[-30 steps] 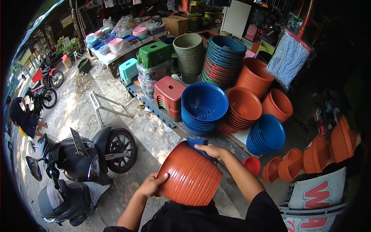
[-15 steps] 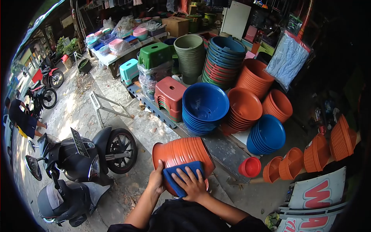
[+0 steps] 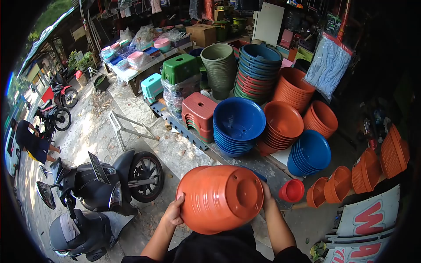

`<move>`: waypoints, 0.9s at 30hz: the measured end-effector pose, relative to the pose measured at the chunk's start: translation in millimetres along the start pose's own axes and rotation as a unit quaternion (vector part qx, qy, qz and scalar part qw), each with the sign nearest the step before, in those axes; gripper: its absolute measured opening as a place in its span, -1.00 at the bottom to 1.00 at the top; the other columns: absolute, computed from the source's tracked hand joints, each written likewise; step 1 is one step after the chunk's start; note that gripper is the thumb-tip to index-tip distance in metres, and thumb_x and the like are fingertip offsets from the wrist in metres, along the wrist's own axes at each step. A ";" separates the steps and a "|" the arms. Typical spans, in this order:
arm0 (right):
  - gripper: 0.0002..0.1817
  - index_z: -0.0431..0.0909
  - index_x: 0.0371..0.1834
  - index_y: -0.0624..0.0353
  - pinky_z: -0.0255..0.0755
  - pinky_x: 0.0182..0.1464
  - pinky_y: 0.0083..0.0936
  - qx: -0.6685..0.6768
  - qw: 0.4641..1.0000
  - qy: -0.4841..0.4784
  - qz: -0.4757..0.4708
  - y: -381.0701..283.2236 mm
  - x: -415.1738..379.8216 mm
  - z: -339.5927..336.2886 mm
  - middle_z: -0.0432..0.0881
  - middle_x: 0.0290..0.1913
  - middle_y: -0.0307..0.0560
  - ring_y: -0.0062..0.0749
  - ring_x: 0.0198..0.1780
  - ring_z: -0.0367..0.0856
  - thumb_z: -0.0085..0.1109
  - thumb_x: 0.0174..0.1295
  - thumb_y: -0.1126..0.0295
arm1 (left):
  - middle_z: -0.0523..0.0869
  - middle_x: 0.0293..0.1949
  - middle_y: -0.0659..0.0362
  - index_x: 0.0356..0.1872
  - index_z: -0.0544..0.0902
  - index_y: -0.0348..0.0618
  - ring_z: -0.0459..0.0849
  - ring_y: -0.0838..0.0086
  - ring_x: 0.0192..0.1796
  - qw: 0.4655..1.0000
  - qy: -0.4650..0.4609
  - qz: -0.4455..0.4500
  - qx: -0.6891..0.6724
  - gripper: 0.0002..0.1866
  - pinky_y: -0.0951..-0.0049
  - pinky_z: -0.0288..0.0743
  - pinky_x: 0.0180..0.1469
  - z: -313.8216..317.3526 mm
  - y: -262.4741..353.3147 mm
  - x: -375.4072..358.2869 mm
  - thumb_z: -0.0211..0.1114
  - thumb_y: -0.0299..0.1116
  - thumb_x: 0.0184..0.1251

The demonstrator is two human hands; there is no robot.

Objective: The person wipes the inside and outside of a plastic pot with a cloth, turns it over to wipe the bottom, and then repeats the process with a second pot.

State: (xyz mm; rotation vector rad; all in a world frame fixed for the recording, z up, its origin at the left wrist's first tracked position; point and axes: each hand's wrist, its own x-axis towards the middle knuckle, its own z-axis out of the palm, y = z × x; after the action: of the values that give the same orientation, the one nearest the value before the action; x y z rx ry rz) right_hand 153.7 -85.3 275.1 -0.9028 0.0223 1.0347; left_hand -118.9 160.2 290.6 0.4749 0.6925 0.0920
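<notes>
An orange plastic flower pot [image 3: 206, 197] lies tilted on its side in front of my body, its base turned to the right and towards me. My left hand [image 3: 174, 211] grips the pot at its left, rim end, with the thumb on the outer wall. At the base end, my right hand [image 3: 268, 199] supports the pot, its fingers mostly hidden behind it. A strip of blue cloth [image 3: 255, 172] shows past the pot's far edge by that hand; the rest is out of sight.
Beyond the pot stand stacked blue basins [image 3: 239, 118], orange pots [image 3: 283, 120] and maroon stools [image 3: 199, 111]. A parked scooter [image 3: 94, 184] is at left, with a metal stand [image 3: 125, 127] past it. Woven orange planters [image 3: 366, 168] line the right. A person [image 3: 30, 138] bends near motorbikes.
The pot has been turned so its base now faces me more. My right hand went from lying on the cloth at the near wall to the base end, carrying the cloth.
</notes>
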 end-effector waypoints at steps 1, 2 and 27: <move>-0.42 0.42 0.30 0.23 0.32 0.32 -0.29 -0.040 0.994 -0.028 0.102 -12.9 6.6 2.6 0.55 0.22 0.01 -0.21 0.22 0.53 -0.06 0.41 0.02 | 0.59 0.20 0.00 0.24 0.47 -0.20 0.59 0.16 0.20 1.000 0.000 -0.001 0.000 -0.42 -0.06 0.45 0.23 4.1 1.4 -4.8 0.21 0.02 0.40; -0.43 0.44 0.27 0.26 0.37 0.28 -0.30 -0.046 0.988 -0.016 0.147 -20.0 15.7 8.7 0.58 0.19 0.04 -0.20 0.15 0.59 -0.01 0.39 0.04 | 0.62 0.15 0.01 0.22 0.49 -0.22 0.63 0.19 0.14 0.998 0.000 0.000 0.061 -0.45 0.01 0.50 0.18 10.1 2.6 -11.5 0.24 -0.02 0.38; -0.39 0.33 0.34 0.36 0.09 0.44 -0.24 -0.390 0.856 0.102 -0.323 47.4 -41.8 43.6 0.35 0.38 0.21 0.07 0.42 0.28 -0.12 0.42 0.08 | 0.50 0.29 -0.03 0.31 0.39 -0.24 0.44 0.07 0.34 0.998 0.053 -0.004 -0.017 -0.38 -0.17 0.21 0.38 17.0 -11.7 1.0 0.06 0.07 0.47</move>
State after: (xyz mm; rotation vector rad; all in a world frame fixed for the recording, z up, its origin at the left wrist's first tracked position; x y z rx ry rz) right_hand 78.9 -78.0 290.7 -1.6119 -0.5283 0.2732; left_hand -108.3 143.4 296.1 0.4376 0.7948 0.1222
